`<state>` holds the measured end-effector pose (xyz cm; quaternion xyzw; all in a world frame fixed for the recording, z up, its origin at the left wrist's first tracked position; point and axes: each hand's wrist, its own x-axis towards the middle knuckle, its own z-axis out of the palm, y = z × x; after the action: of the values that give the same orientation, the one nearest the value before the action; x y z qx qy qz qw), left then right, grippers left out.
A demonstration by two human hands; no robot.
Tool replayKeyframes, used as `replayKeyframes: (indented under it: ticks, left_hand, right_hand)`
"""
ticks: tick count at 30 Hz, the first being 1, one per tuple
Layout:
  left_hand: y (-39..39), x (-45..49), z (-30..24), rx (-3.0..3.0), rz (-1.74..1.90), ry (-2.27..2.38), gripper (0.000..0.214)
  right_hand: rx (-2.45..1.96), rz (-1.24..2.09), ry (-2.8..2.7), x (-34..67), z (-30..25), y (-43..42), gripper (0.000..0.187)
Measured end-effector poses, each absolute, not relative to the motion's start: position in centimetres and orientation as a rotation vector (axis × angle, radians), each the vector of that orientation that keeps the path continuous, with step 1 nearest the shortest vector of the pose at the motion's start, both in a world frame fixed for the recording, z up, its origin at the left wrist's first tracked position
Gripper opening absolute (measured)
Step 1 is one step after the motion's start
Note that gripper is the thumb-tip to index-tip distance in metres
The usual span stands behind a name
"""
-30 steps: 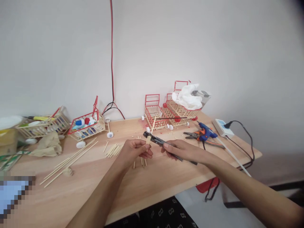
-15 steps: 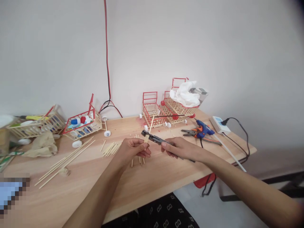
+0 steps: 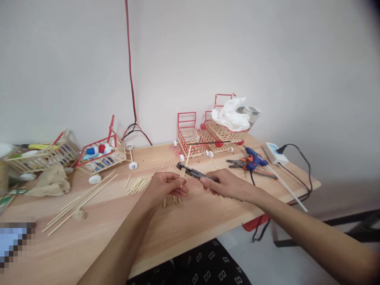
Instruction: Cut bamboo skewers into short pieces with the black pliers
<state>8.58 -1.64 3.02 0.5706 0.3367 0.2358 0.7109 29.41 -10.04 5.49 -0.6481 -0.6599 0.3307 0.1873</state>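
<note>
My left hand [image 3: 166, 186] is closed in a pinch on a thin wooden stick [image 3: 186, 162] that points up and away from me. My right hand [image 3: 227, 184] grips the handles of dark pliers [image 3: 190, 171], whose jaws sit on the stick just above my left fingers. Both hands hover over the wooden table [image 3: 178, 229], above a few short sticks [image 3: 173, 198] lying flat.
Small red-and-wood stick carts [image 3: 191, 138] stand at the back, one holding white cloth [image 3: 230, 114]. A blue glue gun [image 3: 255, 157], orange pliers [image 3: 239, 162] and a power strip [image 3: 274, 152] lie right. Long sticks [image 3: 80, 202] and carts with bottles [image 3: 99, 152] lie left.
The view has drifted slightly, shifting the scene left and up. Both hands keep the same hold on the stick and pliers.
</note>
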Motion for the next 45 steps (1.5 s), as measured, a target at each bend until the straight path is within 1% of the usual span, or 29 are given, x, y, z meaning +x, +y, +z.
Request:
replayKeyframes:
  ticks: [6, 11, 14, 17, 19, 24, 27, 34, 41, 45]
  left_hand:
    - [-1.8, 8.9, 2.0, 1.249, 0.509, 0.783, 0.026]
    - [-1.6, 9.2, 1.0, 1.244, 0.501, 0.806, 0.029]
    - [-1.6, 9.3, 1.0, 1.245, 0.495, 0.826, 0.030]
    - [-1.7, 9.4, 1.0, 1.249, 0.471, 0.833, 0.030]
    - [-1.9, 9.5, 0.9, 1.241, 0.448, 0.840, 0.028]
    - [-2.5, 9.8, 1.0, 1.236, 0.368, 0.891, 0.024]
    - [-2.6, 9.9, 1.0, 1.264, 0.342, 0.908, 0.022]
    - [-2.2, 9.9, 0.4, 1.311, 0.291, 0.917, 0.020]
    - [-2.4, 9.7, 0.6, 1.355, 0.283, 0.932, 0.018]
    - [-2.4, 9.7, 0.6, 1.394, 0.289, 0.902, 0.018]
  right_hand:
    - [-1.853, 0.832, -1.914, 29.6, 4.6, -10.1, 0.061]
    - [-1.848, 0.834, -1.920, 29.5, 3.9, -10.1, 0.061]
    - [-1.859, 0.736, -1.974, 29.6, 3.5, -10.0, 0.061]
    - [-1.942, 0.644, -2.021, 29.6, 3.2, -10.0, 0.066]
    - [-1.989, 0.696, -2.009, 29.6, 3.3, -10.1, 0.068]
    - [-1.978, 1.005, -1.881, 29.7, 3.6, -10.9, 0.067]
    - [-1.960, 1.070, -1.859, 29.8, 3.5, -11.1, 0.069]
    - [-2.001, 0.990, -1.958, 29.6, 3.5, -10.8, 0.072]
    - [-1.994, 0.742, -2.071, 29.5, 3.4, -10.6, 0.070]
    - [-1.996, 0.806, -2.038, 29.6, 3.0, -10.6, 0.070]
